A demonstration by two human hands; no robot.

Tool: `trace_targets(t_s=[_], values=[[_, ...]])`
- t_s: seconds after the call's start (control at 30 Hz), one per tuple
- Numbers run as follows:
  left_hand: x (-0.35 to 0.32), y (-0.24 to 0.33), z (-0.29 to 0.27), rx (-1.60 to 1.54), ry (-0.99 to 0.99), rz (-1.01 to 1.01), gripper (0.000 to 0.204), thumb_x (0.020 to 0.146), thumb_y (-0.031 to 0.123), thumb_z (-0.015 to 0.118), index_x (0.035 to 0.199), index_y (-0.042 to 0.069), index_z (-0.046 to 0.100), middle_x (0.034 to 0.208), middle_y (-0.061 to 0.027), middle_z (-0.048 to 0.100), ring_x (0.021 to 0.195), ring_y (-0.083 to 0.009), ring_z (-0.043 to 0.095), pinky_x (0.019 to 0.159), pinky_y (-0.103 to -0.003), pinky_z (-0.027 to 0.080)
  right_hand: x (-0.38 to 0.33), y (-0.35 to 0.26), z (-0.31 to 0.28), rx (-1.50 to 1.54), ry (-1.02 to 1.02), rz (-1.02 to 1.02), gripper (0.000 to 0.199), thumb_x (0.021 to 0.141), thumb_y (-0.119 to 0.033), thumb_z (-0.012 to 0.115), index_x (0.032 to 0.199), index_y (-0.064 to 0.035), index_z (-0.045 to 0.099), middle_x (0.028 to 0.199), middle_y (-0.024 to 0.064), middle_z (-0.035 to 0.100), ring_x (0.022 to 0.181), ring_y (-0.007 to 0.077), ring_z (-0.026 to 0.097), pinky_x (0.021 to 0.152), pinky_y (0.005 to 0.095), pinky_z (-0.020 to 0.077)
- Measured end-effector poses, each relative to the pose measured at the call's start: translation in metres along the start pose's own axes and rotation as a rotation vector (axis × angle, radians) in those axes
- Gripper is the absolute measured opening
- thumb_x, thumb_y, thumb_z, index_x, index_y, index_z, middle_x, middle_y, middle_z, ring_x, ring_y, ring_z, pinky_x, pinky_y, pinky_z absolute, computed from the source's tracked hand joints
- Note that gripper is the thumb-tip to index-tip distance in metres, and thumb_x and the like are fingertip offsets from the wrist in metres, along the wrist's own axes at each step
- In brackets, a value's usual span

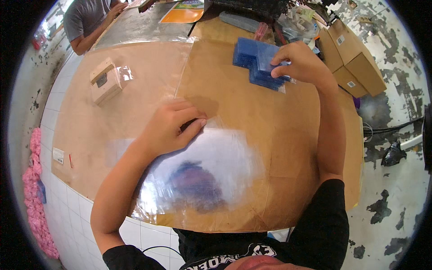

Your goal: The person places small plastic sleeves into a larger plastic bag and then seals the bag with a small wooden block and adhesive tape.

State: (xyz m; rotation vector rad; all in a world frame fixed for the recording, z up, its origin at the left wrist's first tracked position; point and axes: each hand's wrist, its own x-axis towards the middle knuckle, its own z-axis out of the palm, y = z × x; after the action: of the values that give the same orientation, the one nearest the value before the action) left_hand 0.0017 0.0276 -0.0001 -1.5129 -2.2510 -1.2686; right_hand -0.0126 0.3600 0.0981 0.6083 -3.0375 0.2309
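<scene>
My left hand [174, 125] rests over the middle of the table, fingers curled and thumb against the forefinger. They pinch the upper edge of a shiny clear plastic bag [238, 157], which lies nearly flat in front of me with glare and a dark reflection on it. Farther off to the right, my right hand [300, 63] reaches over a stack of flat blue packets [265, 81] in clear film. Its thumb and forefinger are apart and touch the top of the stack; the other fingers are partly hidden.
A wooden block-like holder [105, 83] stands at the far left of the brown-covered table [297, 148]. Cardboard boxes [355, 56] sit beyond the right edge. An orange printed sheet [182, 15] lies at the back. Another person [87, 22] is at the far left.
</scene>
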Motion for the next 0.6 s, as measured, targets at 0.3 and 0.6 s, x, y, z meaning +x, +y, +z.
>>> trace_targets(t_s=[0.3,0.6], values=[[-0.001,-0.002,-0.006,0.030,-0.068,-0.008,0.005,0.081,0.007,0.063,0.079,0.003,0.064,0.073,-0.0107,0.062,0.070,-0.0294,0.060,0.065,-0.038,0.048,-0.002,0.020,-0.002,0.279,-0.054,0.129,0.017,0.078,-0.009,0.071,0.086,0.0051,0.068,0.079,0.0106,0.067,0.077,0.0156,0.063,0.068,0.0286,0.0476],[-0.001,-0.001,-0.006,0.045,-0.100,-0.052,0.006,0.081,0.007,0.063,0.080,0.002,0.064,0.077,-0.0115,0.064,0.075,-0.0298,0.062,0.070,-0.037,0.050,0.001,0.002,0.004,0.007,0.059,0.012,0.022,0.078,-0.023,0.068,0.084,-0.0024,0.070,0.077,0.0127,0.068,0.071,0.0229,0.066,0.065,0.0319,0.0494]])
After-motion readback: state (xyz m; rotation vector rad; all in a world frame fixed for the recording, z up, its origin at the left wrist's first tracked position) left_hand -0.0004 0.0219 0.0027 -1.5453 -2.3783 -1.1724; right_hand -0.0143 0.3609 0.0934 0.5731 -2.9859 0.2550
